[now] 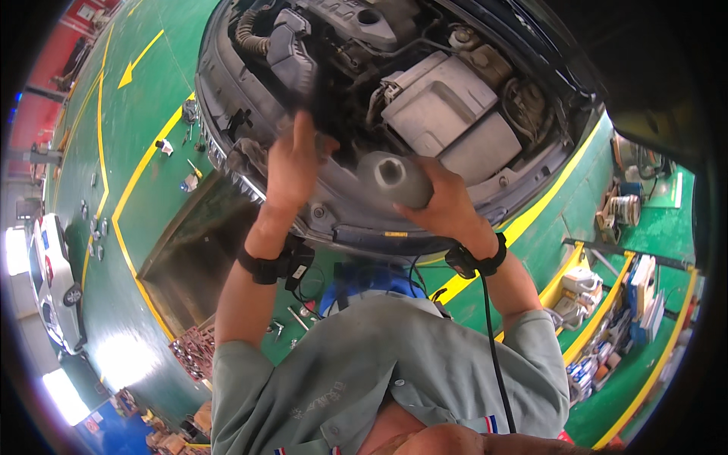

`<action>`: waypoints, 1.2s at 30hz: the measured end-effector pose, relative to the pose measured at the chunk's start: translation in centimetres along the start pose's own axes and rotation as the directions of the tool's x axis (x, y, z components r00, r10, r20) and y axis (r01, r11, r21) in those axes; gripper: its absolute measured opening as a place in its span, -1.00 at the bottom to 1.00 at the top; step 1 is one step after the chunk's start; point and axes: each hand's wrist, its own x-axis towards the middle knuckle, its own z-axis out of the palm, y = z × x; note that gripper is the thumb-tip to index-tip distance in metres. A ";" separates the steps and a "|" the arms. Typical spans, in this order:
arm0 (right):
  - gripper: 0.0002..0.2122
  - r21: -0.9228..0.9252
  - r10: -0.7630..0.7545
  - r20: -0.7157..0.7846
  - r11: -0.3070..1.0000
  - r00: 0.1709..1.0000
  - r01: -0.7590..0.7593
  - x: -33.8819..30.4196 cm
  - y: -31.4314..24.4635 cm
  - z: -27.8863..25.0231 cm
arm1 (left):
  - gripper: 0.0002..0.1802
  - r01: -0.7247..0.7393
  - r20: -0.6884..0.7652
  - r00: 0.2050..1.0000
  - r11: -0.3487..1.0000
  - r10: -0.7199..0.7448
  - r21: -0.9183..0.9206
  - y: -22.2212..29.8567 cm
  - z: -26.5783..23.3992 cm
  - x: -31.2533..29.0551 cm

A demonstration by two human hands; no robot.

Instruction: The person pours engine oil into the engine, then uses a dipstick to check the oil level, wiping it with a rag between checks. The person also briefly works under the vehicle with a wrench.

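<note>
So closest in, both hands are up over the front edge of the engine bay point(356, 133). The right hand point(447, 201) has its grip wrapped snugly round the side of a greyish bottle point(398, 188), mouth facing up at the camera. That bottle sits in the air above the front panel, just left of the big grey cover point(440, 106). Left hand point(292, 171) is beside it, fingers blurry, so can't tell how closed that grip is or if it's got anything.

My read: it's a handling-the-bottle step, and the next move calls for a steady, level hold. Mouth looks open, but no clue what's inside.

Further out on the right, a yellow-edged rack point(603, 303) holds a white jug point(582, 280) and boxes, contents hidden. Way off left, a white car point(57, 292).
</note>
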 end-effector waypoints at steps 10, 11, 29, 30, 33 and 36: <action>-0.35 0.091 0.102 -0.114 0.992 0.988 -0.092 8.0 -3.2 -0.4 | -0.54 0.522 0.463 0.822 0.115 -0.332 -0.845 -6.7 7.3 6.1; -0.32 0.075 0.051 -0.124 0.996 0.991 -0.042 8.7 -3.6 -0.8 | -0.56 0.488 0.444 0.848 0.100 -0.289 -0.867 -5.0 8.3 6.7; 0.22 0.377 0.090 0.040 0.921 0.995 -0.098 25.0 5.4 -4.2 | -0.41 0.302 0.262 0.926 0.950 -0.271 -0.085 -16.2 13.0 25.6; 0.21 0.306 0.067 -0.060 0.951 0.996 -0.046 26.8 6.6 -4.7 | -0.36 0.187 0.125 0.969 0.964 -0.212 0.190 -16.8 10.8 26.3; 0.19 0.195 0.124 -0.231 0.978 0.965 -0.079 30.9 10.3 -5.0 | -0.59 0.142 -0.099 0.990 0.804 -0.104 0.577 -18.2 5.1 26.1; 0.09 0.303 0.235 -0.275 0.941 0.932 -0.147 33.7 13.2 -5.6 | -0.58 0.008 -0.059 0.997 0.720 0.046 0.694 -24.2 2.2 26.1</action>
